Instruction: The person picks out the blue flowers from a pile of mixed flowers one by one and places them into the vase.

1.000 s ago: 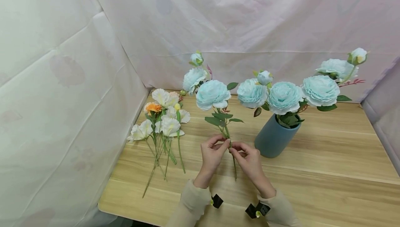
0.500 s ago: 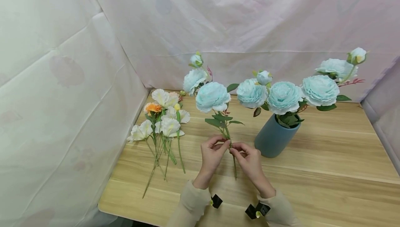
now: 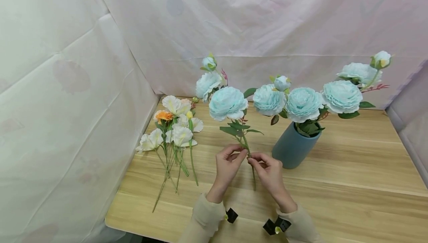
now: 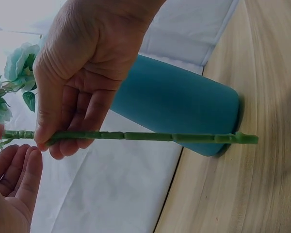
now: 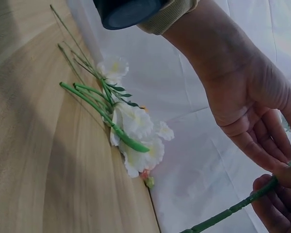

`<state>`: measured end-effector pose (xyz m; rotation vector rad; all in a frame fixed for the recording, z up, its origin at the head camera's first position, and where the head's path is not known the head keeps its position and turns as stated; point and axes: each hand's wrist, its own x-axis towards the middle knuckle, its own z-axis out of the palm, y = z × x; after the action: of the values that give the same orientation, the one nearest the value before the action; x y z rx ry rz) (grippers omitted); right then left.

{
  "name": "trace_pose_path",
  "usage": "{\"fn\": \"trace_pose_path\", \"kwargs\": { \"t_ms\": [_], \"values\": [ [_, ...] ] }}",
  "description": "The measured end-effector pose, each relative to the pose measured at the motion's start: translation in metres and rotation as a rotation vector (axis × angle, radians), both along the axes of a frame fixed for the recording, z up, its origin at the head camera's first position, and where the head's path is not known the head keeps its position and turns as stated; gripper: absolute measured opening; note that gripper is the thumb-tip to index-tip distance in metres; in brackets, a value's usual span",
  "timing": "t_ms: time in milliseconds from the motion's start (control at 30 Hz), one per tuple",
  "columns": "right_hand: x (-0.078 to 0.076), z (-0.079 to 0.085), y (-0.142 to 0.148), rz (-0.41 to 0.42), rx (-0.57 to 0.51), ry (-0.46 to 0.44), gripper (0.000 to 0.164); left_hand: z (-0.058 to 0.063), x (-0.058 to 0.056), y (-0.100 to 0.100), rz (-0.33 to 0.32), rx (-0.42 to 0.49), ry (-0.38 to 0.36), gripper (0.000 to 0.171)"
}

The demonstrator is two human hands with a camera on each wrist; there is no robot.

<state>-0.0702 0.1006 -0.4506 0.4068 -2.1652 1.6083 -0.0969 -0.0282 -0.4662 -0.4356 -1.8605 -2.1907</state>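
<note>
A light blue peony spray (image 3: 228, 103) with two full blooms, a bud and green leaves stands tilted over the table. My left hand (image 3: 228, 165) pinches its green stem below the leaves. Just beneath, my right hand (image 3: 271, 174) holds the stem between thumb and fingers, as the left wrist view also shows. The bare lower stem (image 4: 150, 137) sticks out past the right hand. Right of the hands stands a blue-grey vase (image 3: 294, 148) with more light blue peonies (image 3: 305, 104) in it.
On the left of the wooden table (image 3: 361, 183) lies a loose pile of white flowers (image 3: 181, 136), with an orange bloom (image 3: 164, 115) and long green stems among them. A pale curtain (image 3: 267, 16) hangs behind the table and along its left side.
My right hand has shifted slightly to the right, and the lower stem has swung a little right with it. The left hand has hardly moved.
</note>
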Motion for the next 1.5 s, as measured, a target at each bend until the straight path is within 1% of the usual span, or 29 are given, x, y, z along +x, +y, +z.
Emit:
{"fn": "trace_pose_path", "kwargs": {
  "t_ms": [100,233,333,433,533,667,767,867,967,1133,1300,1500],
  "values": [
    [-0.002,-0.006,0.004,-0.024,0.004,0.031,0.01,-0.004,-0.001,0.001,-0.009,0.018,0.013,0.01],
    [-0.006,-0.014,0.012,-0.071,0.026,0.063,0.014,-0.01,-0.003,0.001,-0.011,0.027,0.068,0.011],
    [-0.007,-0.014,0.017,-0.088,0.035,0.09,0.017,-0.011,-0.005,0.002,0.0,0.015,0.094,0.012],
    [-0.006,-0.008,0.02,-0.076,0.019,0.125,0.017,-0.011,-0.005,0.003,0.006,0.0,0.084,0.011],
    [-0.004,0.0,0.023,-0.063,0.0,0.149,0.018,-0.003,-0.003,0.003,0.009,-0.033,0.094,0.01],
    [-0.002,0.011,0.026,-0.043,-0.026,0.202,0.022,0.009,0.0,0.005,-0.003,-0.072,0.12,0.012],
    [-0.002,0.02,0.028,-0.04,-0.055,0.23,0.025,0.013,0.0,0.008,-0.024,-0.078,0.129,0.016],
    [-0.001,0.028,0.03,-0.056,-0.081,0.228,0.028,0.014,-0.002,0.013,-0.053,-0.079,0.127,0.019],
    [0.001,0.034,0.035,-0.085,-0.096,0.225,0.027,0.014,-0.003,0.017,-0.093,-0.086,0.1,0.021],
    [0.002,0.037,0.044,-0.117,-0.111,0.224,0.023,0.015,-0.005,0.025,-0.142,-0.099,0.059,0.022],
    [0.001,0.039,0.052,-0.127,-0.117,0.244,0.02,0.016,-0.007,0.032,-0.17,-0.099,0.059,0.023],
    [0.002,0.051,0.059,-0.139,-0.138,0.255,0.016,0.014,-0.011,0.038,-0.192,-0.094,0.072,0.024]
  ]
}}
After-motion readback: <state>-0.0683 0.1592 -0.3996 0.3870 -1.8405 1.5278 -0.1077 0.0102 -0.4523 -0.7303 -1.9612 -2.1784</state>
